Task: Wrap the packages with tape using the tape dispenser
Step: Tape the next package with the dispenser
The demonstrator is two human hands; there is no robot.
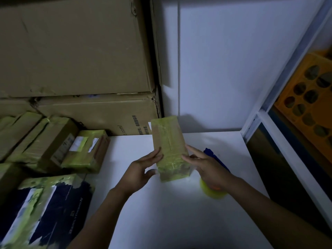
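Two big brown cartons (71, 47) are stacked at the back left and fill that corner of the dim room. Beside them a plain white wall (215, 60) runs to a white frame (280, 97) on the right. Beyond the frame is an orange crate (309, 97) with dark round holes.

A white tabletop (170, 212) spreads from the wall toward the camera. Along its left edge lie several parcels (53, 141) banded in greenish tape. Nearer lies a dark parcel (62, 203) with torn strips of the same tape.

The package (168, 144), brown with greenish tape round both ends, is held between the hands over the middle of the tabletop, its long side pointing at the wall. Whether its near end rests on the surface cannot be told.

The left hand (142, 169) lays straight fingers on the package's left side, thumb by the near corner. The right hand (210, 168) stretches two fingers along the right side. Its palm covers the dispenser (214, 192), whose yellow-green roll shows below the palm and whose blue handle juts out behind. Whether the hidden fingers grip the dispenser cannot be told.
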